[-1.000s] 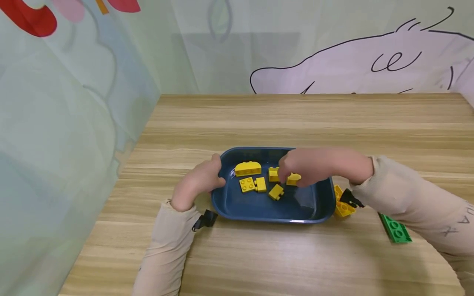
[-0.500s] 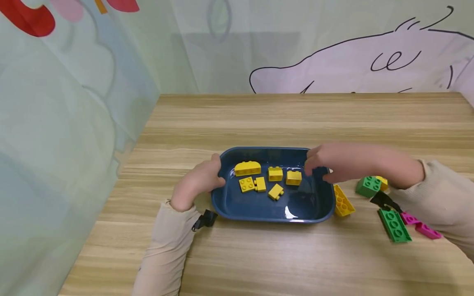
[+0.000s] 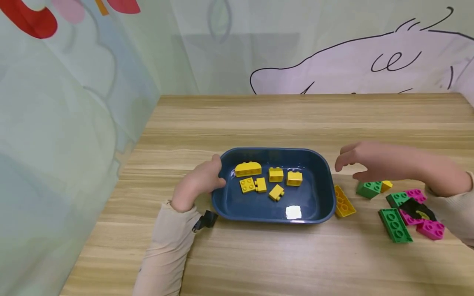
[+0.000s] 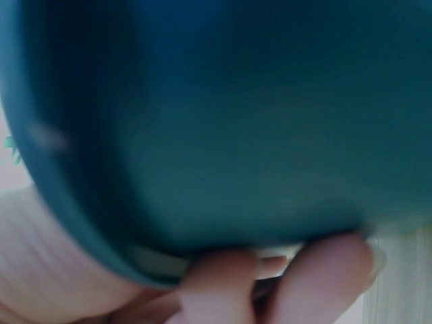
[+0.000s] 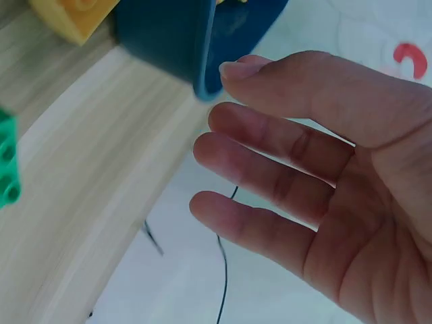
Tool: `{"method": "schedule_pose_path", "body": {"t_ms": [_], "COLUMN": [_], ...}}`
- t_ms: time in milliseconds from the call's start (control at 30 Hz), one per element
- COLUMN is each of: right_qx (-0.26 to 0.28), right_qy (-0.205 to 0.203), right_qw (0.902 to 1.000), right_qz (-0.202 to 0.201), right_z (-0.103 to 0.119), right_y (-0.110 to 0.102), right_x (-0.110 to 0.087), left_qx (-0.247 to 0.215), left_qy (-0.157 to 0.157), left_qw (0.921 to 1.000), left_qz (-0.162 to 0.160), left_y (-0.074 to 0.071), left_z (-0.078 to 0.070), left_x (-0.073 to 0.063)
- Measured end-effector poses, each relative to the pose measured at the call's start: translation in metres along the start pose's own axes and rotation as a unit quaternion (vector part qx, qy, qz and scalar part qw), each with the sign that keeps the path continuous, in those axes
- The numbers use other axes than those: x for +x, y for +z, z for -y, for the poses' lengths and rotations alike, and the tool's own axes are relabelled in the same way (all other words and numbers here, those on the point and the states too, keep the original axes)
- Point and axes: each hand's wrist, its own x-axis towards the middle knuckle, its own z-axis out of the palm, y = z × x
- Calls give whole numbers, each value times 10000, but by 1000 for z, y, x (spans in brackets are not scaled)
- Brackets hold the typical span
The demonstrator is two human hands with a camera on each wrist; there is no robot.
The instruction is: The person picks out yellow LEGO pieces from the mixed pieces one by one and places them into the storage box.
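My left hand (image 3: 200, 179) holds the left end of a dark blue tray (image 3: 274, 217). In the left wrist view its fingers (image 4: 219, 287) lie against the tray's blue wall (image 4: 236, 155). Inside the tray are several yellow toy bricks, among them a long one with a rounded top (image 3: 248, 169) and a square one (image 3: 247, 185). My right hand (image 3: 385, 160) hovers past the tray's right end, near a green brick (image 3: 369, 189). The right wrist view shows its palm bare and its fingers (image 5: 253, 219) spread, holding nothing.
A yellow brick (image 3: 344, 202) lies against the tray's right side. Further right are a long green brick (image 3: 395, 225), a pink brick (image 3: 431, 230) and several others, partly covered by the black wrist camera (image 3: 417, 209). A printed cloth (image 3: 222, 61) hangs behind the table.
My right hand has come out of the tray and moved right, its fingers opening. A yellow brick it was touching stays in the tray. The left hand has kept its place.
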Motion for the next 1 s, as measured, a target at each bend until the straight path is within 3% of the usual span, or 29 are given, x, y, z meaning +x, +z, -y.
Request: {"method": "schedule_pose_path", "body": {"t_ms": [433, 700, 1000], "right_qx": [-227, -93, 211], "right_qy": [648, 1038, 1082], "right_qw": [9971, 9943, 9938], "right_qz": [-325, -217, -170], "right_z": [-32, -51, -69], "right_y": [15, 28, 49], "right_x": [-34, -41, -44], "left_qx": [1, -88, -46], "left_qy": [-13, 15, 51], "left_qw": [10000, 9999, 9999], "left_qz": [-21, -65, -76], "left_y": [1, 2, 2], "left_z": [-1, 1, 1], "left_x": [1, 2, 2]}}
